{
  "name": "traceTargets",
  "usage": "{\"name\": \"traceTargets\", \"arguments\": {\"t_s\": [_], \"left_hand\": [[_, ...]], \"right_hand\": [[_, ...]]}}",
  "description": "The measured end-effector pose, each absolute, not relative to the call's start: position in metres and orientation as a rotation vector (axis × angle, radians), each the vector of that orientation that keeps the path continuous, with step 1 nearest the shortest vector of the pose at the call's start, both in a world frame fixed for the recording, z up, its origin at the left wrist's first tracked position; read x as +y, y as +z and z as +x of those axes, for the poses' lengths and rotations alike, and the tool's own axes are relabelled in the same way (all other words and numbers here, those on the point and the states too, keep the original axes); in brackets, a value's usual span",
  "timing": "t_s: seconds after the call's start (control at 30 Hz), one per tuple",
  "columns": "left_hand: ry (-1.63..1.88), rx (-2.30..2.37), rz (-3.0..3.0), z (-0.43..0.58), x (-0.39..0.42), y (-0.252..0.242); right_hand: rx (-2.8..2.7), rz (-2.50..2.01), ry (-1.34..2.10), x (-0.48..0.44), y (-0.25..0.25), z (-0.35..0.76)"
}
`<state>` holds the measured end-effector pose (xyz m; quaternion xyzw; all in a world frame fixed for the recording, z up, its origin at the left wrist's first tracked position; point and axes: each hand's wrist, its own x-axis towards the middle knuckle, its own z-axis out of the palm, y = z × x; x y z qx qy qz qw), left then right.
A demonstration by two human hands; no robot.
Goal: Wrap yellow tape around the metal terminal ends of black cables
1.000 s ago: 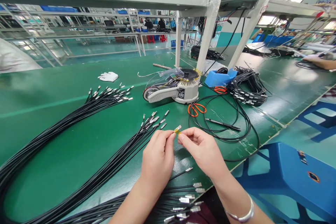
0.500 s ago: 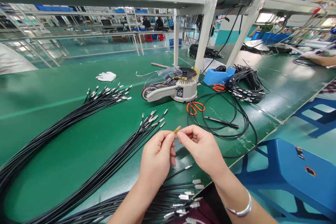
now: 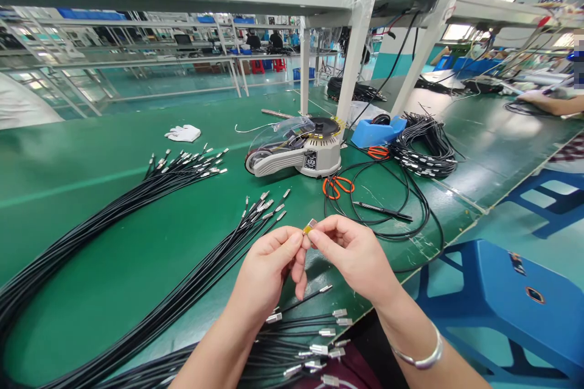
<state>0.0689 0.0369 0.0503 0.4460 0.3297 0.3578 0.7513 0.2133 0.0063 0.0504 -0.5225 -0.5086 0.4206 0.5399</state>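
A small metal connector (image 3: 312, 224) with yellow tape (image 3: 307, 230) wrapped at its base is held above the bench (image 3: 91, 292), in front of the tape dispenser (image 3: 317, 158). The tape is gripped from both sides. By the left hand (image 3: 269, 258), the connector's lower end is pinched between thumb and index finger, with the remaining fingers curled loosely below. By the right hand (image 3: 353, 255), the taped part is pressed between thumb and index fingertip, the other fingers being folded. The fingertips of both hands are set just beside each other. The cable leading from the connector is mostly hidden by the left hand.

To the left, a bundle of black cables (image 3: 123, 203) is laid in a U-shaped bend, its metal-tipped ends being grouped in two clusters. A further group of cable ends (image 3: 319, 349) is spread near the bench edge, below the hands. Orange-handled scissors (image 3: 337, 187) are placed beside the dispenser, among loose cable loops, with a black pen-like tool (image 3: 383, 211) nearby. A blue holder (image 3: 378, 132) and a coil of cables (image 3: 424, 149) are positioned farther right. A white glove (image 3: 182, 133) is located beyond the left bundle.
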Motion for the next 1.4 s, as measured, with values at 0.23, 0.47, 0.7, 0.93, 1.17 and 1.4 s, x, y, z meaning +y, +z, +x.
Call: {"name": "traceTargets", "arguments": {"t_s": [0.23,0.47,0.7,0.93,1.17,1.4], "left_hand": [[0.530,0.570,0.860,0.062,0.042,0.059],[0.291,0.444,0.748,0.057,0.038,0.057],[0.475,0.680,1.072,0.066,0.033,0.061],[0.604,1.009,1.526,0.081,0.022,0.065],[0.643,1.020,1.998,0.085,0.020,0.063],[0.572,0.972,1.963,0.090,0.020,0.067]], "right_hand": [[-1.455,-1.141,0.821,0.005,0.048,0.224],[-1.695,-0.845,0.905,0.010,0.053,0.242],[-1.514,-0.785,1.104,0.015,0.040,0.256],[-1.506,-1.031,0.937,0.004,0.043,0.262],[-1.603,-1.138,0.877,-0.007,0.046,0.264],[-1.646,-1.287,0.989,-0.010,0.050,0.275]]}}
